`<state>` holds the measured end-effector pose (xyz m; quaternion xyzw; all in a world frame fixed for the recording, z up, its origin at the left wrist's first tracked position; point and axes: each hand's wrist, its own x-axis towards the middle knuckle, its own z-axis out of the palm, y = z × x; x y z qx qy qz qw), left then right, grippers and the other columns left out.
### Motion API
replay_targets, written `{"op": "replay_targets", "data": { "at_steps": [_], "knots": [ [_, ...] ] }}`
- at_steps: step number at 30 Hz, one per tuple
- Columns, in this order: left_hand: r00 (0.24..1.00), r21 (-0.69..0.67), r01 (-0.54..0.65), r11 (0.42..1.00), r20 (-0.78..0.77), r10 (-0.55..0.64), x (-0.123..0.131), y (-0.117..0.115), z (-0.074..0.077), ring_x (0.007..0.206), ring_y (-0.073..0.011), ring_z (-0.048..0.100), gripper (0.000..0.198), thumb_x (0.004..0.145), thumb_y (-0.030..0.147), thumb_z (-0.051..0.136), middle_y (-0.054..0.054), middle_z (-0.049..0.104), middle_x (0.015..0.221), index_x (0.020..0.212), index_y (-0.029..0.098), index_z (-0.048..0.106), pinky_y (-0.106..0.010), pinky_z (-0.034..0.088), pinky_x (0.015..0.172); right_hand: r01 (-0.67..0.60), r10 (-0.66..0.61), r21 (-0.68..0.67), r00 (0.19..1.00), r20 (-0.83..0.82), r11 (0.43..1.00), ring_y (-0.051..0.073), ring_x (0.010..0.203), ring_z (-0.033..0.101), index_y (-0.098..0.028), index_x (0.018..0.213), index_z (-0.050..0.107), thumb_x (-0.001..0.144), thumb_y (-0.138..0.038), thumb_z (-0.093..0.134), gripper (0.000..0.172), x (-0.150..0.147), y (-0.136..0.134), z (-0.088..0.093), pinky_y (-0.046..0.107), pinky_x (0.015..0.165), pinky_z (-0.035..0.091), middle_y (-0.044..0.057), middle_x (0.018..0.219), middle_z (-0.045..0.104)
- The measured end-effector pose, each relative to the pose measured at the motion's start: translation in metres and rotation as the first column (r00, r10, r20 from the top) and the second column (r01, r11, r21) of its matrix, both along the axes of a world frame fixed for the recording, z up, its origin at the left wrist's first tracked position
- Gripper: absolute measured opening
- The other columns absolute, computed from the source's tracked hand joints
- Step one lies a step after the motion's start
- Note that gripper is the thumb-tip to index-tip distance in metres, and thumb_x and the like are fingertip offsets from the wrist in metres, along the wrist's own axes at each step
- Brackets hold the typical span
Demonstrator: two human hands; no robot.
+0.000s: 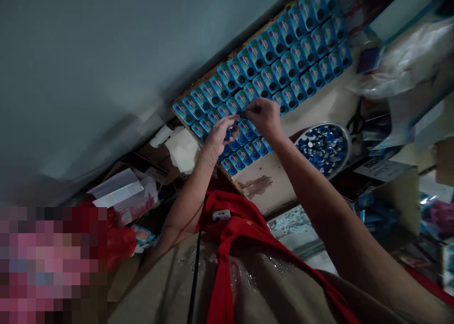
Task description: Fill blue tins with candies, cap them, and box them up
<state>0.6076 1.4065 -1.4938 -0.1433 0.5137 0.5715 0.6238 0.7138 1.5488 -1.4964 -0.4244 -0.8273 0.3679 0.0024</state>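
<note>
Rows of blue printed packs (283,80), each with a round spot at one end, cover a pale table (280,184). In the nearer left rows the spots are bright blue; in most others they look dark. My left hand (222,135) is cupped over the packs, palm up, with small blue round discs (230,133) in its curled fingers. Close to its fingertips, my right hand (265,116) is closed in a pinch above a pack. Whatever lies between those fingertips is too small and dark to make out.
A round metal bowl (349,146) of blue and silver discs stands right of my right forearm. Scissors (355,124) and clear plastic bags (407,59) lie beyond it. Boxes (152,170) and papers crowd the left; a wall (106,68) runs along the far side.
</note>
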Motion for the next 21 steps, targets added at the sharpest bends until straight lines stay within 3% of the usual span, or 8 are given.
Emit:
{"op": "replay_targets", "data": {
  "at_steps": [4, 7, 12, 15, 17, 19, 21],
  "knots": [
    [0.995, 0.009, -0.073, 0.997, 0.066, 0.072, -0.017, -0.015, 0.002, 0.087, -0.0182, 0.075, 0.03, 0.099, 0.029, 0.058, -0.006, 0.08, 0.094, 0.116, 0.018, 0.081, -0.026, 0.06, 0.073, -0.004, -0.014, 0.071, 0.969, 0.248, 0.997, 0.025, 0.093, 0.071, -0.021, 0.083, 0.071, 0.082, -0.015, 0.077, 0.009, -0.016, 0.001, -0.005, 0.037, 0.086, 0.052, 0.005, 0.094, 0.078],
    [0.983, 0.06, -0.093, 0.994, 0.165, 0.082, -0.026, -0.024, -0.002, 0.107, -0.0242, 0.079, 0.041, 0.096, 0.029, 0.056, -0.01, 0.085, 0.108, 0.128, 0.017, 0.08, -0.031, 0.064, 0.087, -0.069, 0.021, 0.104, 0.912, 0.409, 0.992, 0.028, 0.101, 0.071, -0.021, 0.088, 0.069, 0.084, -0.016, 0.083, 0.015, -0.029, 0.005, -0.009, 0.039, 0.089, 0.052, 0.009, 0.104, 0.079],
    [0.973, 0.145, -0.128, 0.981, 0.211, 0.096, -0.022, -0.033, -0.007, 0.13, -0.0287, 0.077, 0.052, 0.091, 0.026, 0.058, -0.01, 0.084, 0.129, 0.139, 0.018, 0.076, -0.038, 0.063, 0.106, -0.121, 0.073, 0.086, 0.901, 0.428, 0.989, 0.03, 0.105, 0.071, -0.022, 0.095, 0.065, 0.096, -0.037, 0.084, 0.024, -0.035, 0.024, -0.018, 0.041, 0.091, 0.053, 0.009, 0.099, 0.074],
    [0.979, 0.138, -0.125, 0.983, 0.177, 0.1, -0.016, -0.039, -0.004, 0.124, -0.0264, 0.079, 0.054, 0.08, 0.015, 0.062, -0.01, 0.085, 0.127, 0.131, 0.018, 0.08, -0.037, 0.062, 0.108, -0.161, 0.092, 0.117, 0.887, 0.453, 0.98, 0.032, 0.101, 0.072, -0.023, 0.1, 0.068, 0.091, -0.03, 0.087, 0.023, -0.034, 0.02, -0.009, 0.045, 0.092, 0.054, 0.007, 0.097, 0.074],
    [0.983, 0.123, -0.12, 0.985, 0.151, 0.101, -0.012, -0.041, -0.002, 0.118, -0.0247, 0.08, 0.048, 0.076, 0.011, 0.064, -0.01, 0.086, 0.121, 0.12, 0.017, 0.082, -0.035, 0.062, 0.105, -0.198, 0.136, 0.125, 0.912, 0.387, 0.972, 0.031, 0.097, 0.071, -0.024, 0.105, 0.072, 0.092, -0.026, 0.085, 0.018, -0.031, 0.007, 0.002, 0.045, 0.091, 0.055, 0.007, 0.098, 0.075],
    [0.985, 0.108, -0.124, 0.986, 0.131, 0.109, -0.01, -0.043, -0.004, 0.111, -0.0225, 0.08, 0.041, 0.076, 0.008, 0.064, -0.008, 0.086, 0.112, 0.111, 0.017, 0.082, -0.032, 0.062, 0.099, -0.266, 0.243, 0.089, 0.948, 0.204, 0.96, 0.028, 0.096, 0.071, -0.024, 0.109, 0.076, 0.097, -0.027, 0.077, 0.013, -0.026, -0.01, 0.011, 0.042, 0.09, 0.055, 0.007, 0.1, 0.075],
    [0.987, 0.08, -0.125, 0.989, 0.109, 0.116, -0.009, -0.043, -0.008, 0.098, -0.0192, 0.079, 0.034, 0.075, 0.006, 0.063, -0.005, 0.084, 0.102, 0.102, 0.018, 0.081, -0.028, 0.062, 0.09, -0.355, 0.355, 0.01, 0.935, 0.014, 0.935, 0.025, 0.096, 0.07, -0.024, 0.111, 0.08, 0.1, -0.027, 0.071, 0.015, -0.018, -0.026, 0.015, 0.038, 0.089, 0.055, 0.007, 0.101, 0.075]
  ]
}}
